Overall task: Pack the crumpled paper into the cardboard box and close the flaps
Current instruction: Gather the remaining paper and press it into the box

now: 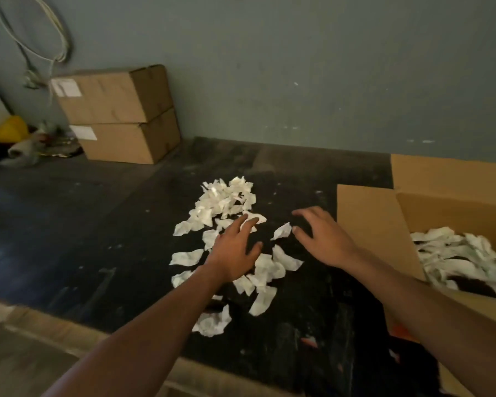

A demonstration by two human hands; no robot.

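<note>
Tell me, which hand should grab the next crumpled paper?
Probably the left hand. It hovers open right over the crumpled paper pile on the table, while the right hand, also open, is beside one loose scrap, nearer the cardboard box.

Crumpled paper all over here, white, creased and matt. It sits on a dark counter with a scuffed, dusty, dull finish. The cardboard box at right is plain brown, smooth and matt, its flaps unprinted. Two stacked cartons behind: same brown cardboard, each with a white paper label.
</note>
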